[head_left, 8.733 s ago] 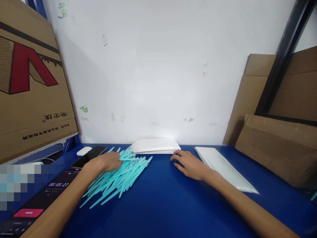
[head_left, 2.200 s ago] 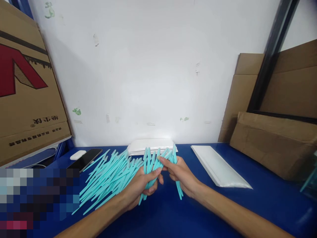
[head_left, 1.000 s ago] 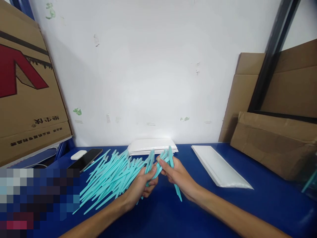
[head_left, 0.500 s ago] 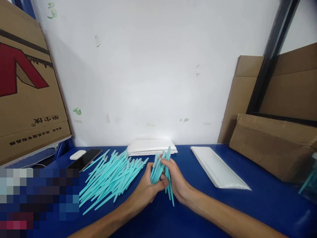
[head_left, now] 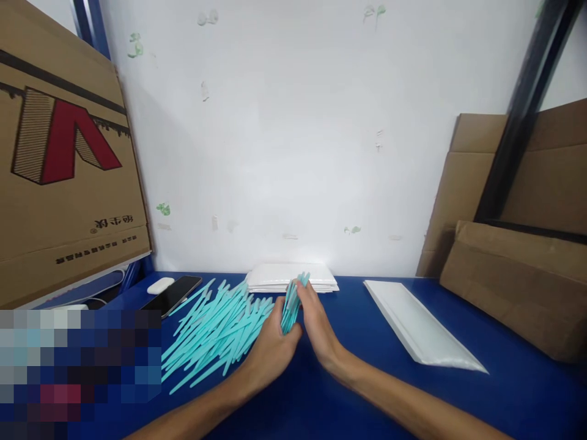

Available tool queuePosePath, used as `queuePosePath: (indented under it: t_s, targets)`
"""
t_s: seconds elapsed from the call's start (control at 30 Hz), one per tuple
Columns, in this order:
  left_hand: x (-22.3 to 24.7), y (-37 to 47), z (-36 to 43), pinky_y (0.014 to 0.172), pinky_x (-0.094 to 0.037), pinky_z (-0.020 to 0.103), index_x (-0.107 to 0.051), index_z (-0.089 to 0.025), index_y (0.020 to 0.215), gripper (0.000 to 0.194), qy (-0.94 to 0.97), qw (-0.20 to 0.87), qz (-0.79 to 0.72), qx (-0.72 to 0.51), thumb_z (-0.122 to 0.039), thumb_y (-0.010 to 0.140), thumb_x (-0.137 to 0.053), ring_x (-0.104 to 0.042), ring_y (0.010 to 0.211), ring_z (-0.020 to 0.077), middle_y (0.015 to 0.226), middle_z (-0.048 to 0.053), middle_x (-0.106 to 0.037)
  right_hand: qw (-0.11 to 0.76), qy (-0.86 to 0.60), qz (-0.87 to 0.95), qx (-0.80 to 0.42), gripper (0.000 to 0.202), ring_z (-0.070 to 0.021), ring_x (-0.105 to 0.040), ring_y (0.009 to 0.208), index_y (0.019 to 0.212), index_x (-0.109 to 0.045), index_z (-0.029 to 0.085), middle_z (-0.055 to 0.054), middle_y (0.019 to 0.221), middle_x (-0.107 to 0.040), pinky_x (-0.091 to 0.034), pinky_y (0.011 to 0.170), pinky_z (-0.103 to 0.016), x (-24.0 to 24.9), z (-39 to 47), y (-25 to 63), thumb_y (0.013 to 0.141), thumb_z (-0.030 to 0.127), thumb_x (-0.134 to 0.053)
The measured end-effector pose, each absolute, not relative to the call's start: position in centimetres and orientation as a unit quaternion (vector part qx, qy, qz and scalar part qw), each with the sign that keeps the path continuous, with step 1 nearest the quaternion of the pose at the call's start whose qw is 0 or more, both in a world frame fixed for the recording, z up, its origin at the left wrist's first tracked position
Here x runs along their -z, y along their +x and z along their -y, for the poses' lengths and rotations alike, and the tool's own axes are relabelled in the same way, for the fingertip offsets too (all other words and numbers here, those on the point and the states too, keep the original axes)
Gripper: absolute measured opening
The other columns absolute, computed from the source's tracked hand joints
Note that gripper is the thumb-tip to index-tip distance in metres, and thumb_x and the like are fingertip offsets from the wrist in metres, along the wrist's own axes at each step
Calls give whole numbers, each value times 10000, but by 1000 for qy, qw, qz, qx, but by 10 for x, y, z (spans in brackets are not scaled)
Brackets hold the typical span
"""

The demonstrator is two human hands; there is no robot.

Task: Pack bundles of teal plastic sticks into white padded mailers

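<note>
A bundle of thin turquoise plastic sticks (head_left: 290, 310) stands tilted in my left hand (head_left: 270, 351), whose fingers and thumb are wrapped round it. My right hand (head_left: 321, 324) is stretched out flat along the right side of the bundle. Its fingertips touch the sticks near their upper ends; some of its fingers are hidden. Left of my hands, a loose pile of the same sticks (head_left: 215, 333) lies on the blue tabletop (head_left: 348, 403), most of them slanting the same way, with paler tips at the far end.
A stack of white packets (head_left: 291, 278) lies against the wall behind my hands. A white plastic sleeve (head_left: 422, 327) is at the right. A phone (head_left: 177, 293) and a white case (head_left: 160, 285) lie back left. Cardboard boxes (head_left: 68, 134) flank the left; brown cardboard (head_left: 518, 287) flanks the right.
The few sticks that were in my right hand now stand together with the bundle in my left hand. My right hand has flattened against the bundle's side. The camera view has shifted slightly.
</note>
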State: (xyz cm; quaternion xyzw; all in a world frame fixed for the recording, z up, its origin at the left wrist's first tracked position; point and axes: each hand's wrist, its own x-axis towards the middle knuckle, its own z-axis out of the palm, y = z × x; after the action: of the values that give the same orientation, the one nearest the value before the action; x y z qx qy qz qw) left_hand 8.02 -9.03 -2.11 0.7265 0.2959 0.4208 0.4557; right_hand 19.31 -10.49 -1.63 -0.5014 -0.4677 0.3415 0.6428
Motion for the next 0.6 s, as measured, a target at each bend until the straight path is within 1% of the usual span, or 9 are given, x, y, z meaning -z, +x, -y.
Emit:
queuePosePath:
  t_s: [0.03,0.07,0.13,0.23,0.3,0.37,0.43,0.5,0.6]
  targets:
    - [23,82,89,830,-454,298,-584,-184,1049,187,727,455,-291,-423,-290,902,-536,-574,873,194,897,24,-627,631,-507,483,-334,517,-281,-344,1429,1265,-597,257,-63,1435,-533,-304,1163,-444,14,106,195,911,628,-528]
    - [24,83,87,787,-457,291,-592,-178,942,174,726,458,-292,-421,-334,920,-517,-567,813,187,812,14,-611,621,-503,503,-329,499,-279,-377,1406,1244,-603,255,-67,1412,-549,-302,1164,-440,11,107,196,920,625,-521]
    - [27,86,85,639,-430,264,-539,-186,778,309,718,467,-309,-413,-444,941,-490,-505,641,151,644,-22,-521,618,-470,544,-320,453,-262,-486,1307,1215,-602,256,-63,1311,-612,-350,1128,-426,1,109,199,947,607,-497]
    - [29,87,84,473,-329,238,-441,-210,718,424,705,486,-339,-390,-575,930,-477,-376,459,103,530,-71,-391,649,-408,572,-292,409,-229,-571,1202,1279,-570,281,-43,1252,-642,-430,1043,-399,-22,111,205,988,548,-465]
    - [30,86,85,420,-297,235,-412,-221,726,435,703,500,-345,-370,-604,923,-472,-355,395,97,493,-82,-376,646,-367,614,-268,371,-223,-599,1168,1241,-633,272,-45,1243,-660,-450,1008,-382,-37,112,206,1009,496,-452]
    - [31,86,86,398,-270,227,-397,-225,722,425,701,496,-352,-371,-588,905,-519,-340,370,89,470,-87,-370,608,-339,667,-264,433,-222,-636,1107,1022,-754,229,-57,1129,-717,-456,986,-371,-49,114,205,1034,469,-394]
    - [31,85,87,404,-245,218,-392,-221,713,406,692,481,-357,-402,-536,881,-585,-308,388,73,478,-92,-357,575,-330,699,-268,511,-213,-670,1025,885,-790,214,-62,1000,-752,-475,942,-358,-55,116,200,1042,461,-371]
    - [30,85,88,425,-261,211,-420,-209,722,359,676,481,-349,-436,-465,861,-629,-313,438,69,521,-84,-377,553,-337,719,-254,478,-194,-690,928,907,-801,222,-52,914,-760,-494,894,-345,-57,119,194,1036,450,-402]
    - [26,84,91,515,-395,215,-516,-188,786,219,657,486,-322,-477,-354,828,-654,-456,580,107,658,-36,-507,520,-348,753,-203,383,-180,-693,889,980,-799,239,-38,896,-763,-501,875,-332,-56,125,185,1022,414,-461]
